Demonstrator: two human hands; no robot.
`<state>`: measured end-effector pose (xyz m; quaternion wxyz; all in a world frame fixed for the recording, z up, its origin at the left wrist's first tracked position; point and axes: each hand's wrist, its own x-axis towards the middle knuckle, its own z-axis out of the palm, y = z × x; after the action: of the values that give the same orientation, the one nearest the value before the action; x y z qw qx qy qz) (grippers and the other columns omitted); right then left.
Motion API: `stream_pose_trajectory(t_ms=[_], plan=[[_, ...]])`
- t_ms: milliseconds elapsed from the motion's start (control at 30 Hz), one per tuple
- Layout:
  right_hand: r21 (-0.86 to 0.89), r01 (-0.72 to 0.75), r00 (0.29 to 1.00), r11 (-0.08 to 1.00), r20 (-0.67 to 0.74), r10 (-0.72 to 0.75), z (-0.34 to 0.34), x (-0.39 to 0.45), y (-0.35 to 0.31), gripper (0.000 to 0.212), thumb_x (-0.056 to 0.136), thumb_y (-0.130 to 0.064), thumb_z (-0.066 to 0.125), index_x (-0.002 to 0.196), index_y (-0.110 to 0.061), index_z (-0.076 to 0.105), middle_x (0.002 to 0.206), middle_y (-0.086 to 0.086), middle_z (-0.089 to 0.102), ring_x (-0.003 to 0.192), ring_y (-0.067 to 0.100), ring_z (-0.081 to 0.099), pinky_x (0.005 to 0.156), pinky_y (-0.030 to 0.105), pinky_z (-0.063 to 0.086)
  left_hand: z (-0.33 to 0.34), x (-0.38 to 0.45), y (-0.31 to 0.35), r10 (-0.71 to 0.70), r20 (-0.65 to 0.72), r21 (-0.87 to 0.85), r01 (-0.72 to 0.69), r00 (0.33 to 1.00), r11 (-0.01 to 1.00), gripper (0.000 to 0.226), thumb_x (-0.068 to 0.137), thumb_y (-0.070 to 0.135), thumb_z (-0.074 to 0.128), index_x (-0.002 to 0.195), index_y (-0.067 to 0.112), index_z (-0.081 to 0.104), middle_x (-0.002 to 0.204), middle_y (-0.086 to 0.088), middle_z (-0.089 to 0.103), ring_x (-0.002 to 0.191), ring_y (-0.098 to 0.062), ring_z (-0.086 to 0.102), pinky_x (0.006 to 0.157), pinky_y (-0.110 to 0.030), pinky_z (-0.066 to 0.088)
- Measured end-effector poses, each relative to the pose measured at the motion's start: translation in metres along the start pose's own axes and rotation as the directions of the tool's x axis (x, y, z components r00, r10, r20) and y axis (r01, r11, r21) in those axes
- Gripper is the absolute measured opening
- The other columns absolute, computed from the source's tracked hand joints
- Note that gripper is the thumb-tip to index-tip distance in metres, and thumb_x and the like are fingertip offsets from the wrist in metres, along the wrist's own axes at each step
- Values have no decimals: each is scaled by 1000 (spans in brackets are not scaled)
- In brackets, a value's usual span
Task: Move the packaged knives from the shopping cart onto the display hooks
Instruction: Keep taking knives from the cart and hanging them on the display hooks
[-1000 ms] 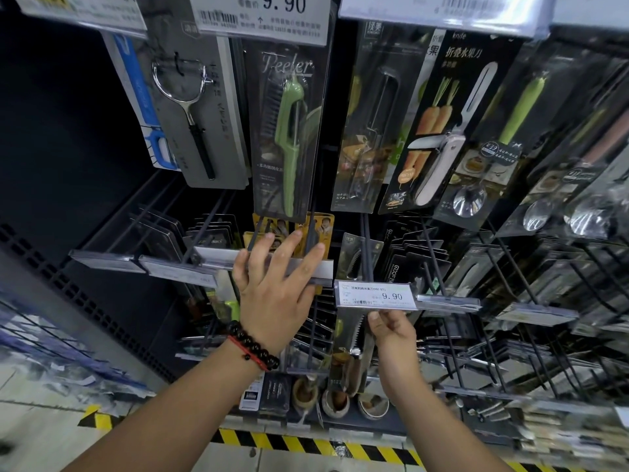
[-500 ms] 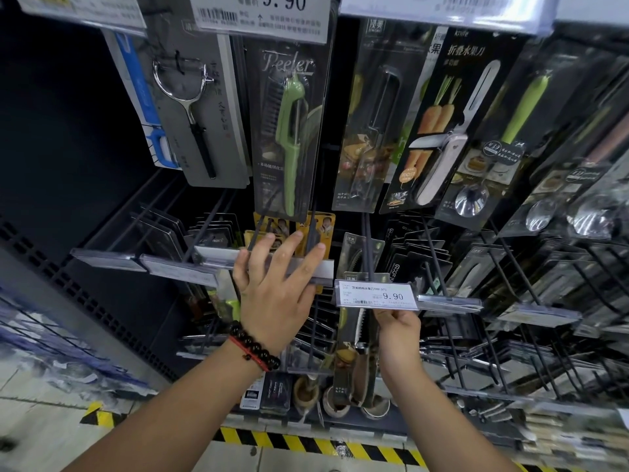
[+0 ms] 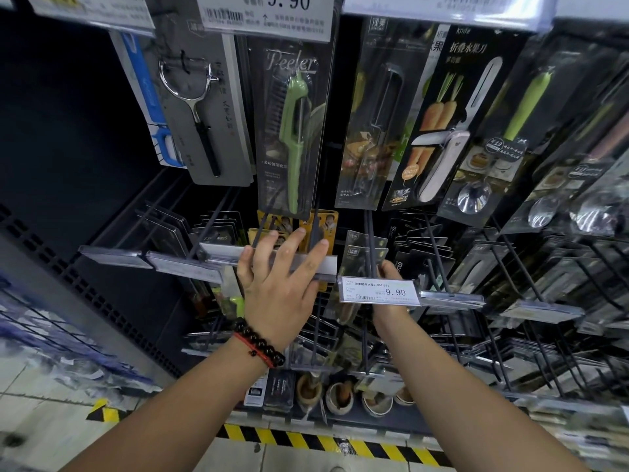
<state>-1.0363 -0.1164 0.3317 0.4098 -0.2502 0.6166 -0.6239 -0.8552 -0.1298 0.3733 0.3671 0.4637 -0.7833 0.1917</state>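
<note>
My right hand (image 3: 388,274) is raised just behind the 9.90 price label (image 3: 374,291). It is closed on the top of a packaged knife (image 3: 358,264), level with the dark double-rod display hook (image 3: 370,233). The pack's lower part is mostly hidden by the label. More grey knife cards hang further back on the same hook. My left hand (image 3: 279,287), which has a bead bracelet at the wrist, lies flat with fingers spread on the clear label strip (image 3: 218,255) of the neighbouring hook. It holds nothing. The shopping cart is out of view.
Above hang a green peeler pack (image 3: 295,137), a metal peeler card (image 3: 200,114) and a folding fruit knife pack (image 3: 452,131). Several bare hook rods (image 3: 510,253) stick out at the right. Wooden bowls (image 3: 340,398) stand on the bottom shelf, above a yellow-black floor stripe (image 3: 306,437).
My right hand has risen with the packaged knife from below the price label to the hook behind it. My left hand has stayed on the label strip.
</note>
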Motion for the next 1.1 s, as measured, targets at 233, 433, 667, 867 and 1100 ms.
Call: stream_pose_trajectory(t_ms=[233,433,667,867,1100], plan=[[-131,-225,974,966,-62,218,-9,0,14,9,98,-28,47,104,-23,51,96,-1,56,91,22,56,86,36,38,-13,-7,-2,29,87,-87,-22,996,996,58,82,39,65,136,31,45,145,-3,46,136,-32,31,111,-54,17],[-254,-239,970,937,-100,220,-33,-42,48,19,91,-14,52,97,0,63,85,10,55,76,21,50,74,33,41,-34,-38,-14,81,-40,-461,-90,996,883,36,85,19,58,121,13,59,134,-11,52,129,-33,40,109,-47,32],[-549,-4,1000,836,1,5,-30,-118,32,12,96,-17,53,102,-18,64,80,-3,62,77,22,58,58,22,42,-33,-92,-21,-7,607,-408,320,795,855,43,94,28,50,135,18,50,147,1,37,138,-16,27,113,-37,32],[-821,246,969,515,227,-101,-21,-173,35,19,92,-25,54,108,-24,64,88,-9,63,77,13,60,67,27,46,-59,-135,-27,14,761,-277,305,649,911,49,94,44,43,139,24,45,148,3,37,135,-21,35,109,-36,36],[-808,569,820,154,571,-33,3,-246,75,18,90,-34,48,95,-19,58,90,2,64,91,25,60,77,34,46,-144,-225,-46,-178,825,-62,399,536,915,32,82,47,41,97,23,56,105,0,56,106,-26,53,83,-40,50]])
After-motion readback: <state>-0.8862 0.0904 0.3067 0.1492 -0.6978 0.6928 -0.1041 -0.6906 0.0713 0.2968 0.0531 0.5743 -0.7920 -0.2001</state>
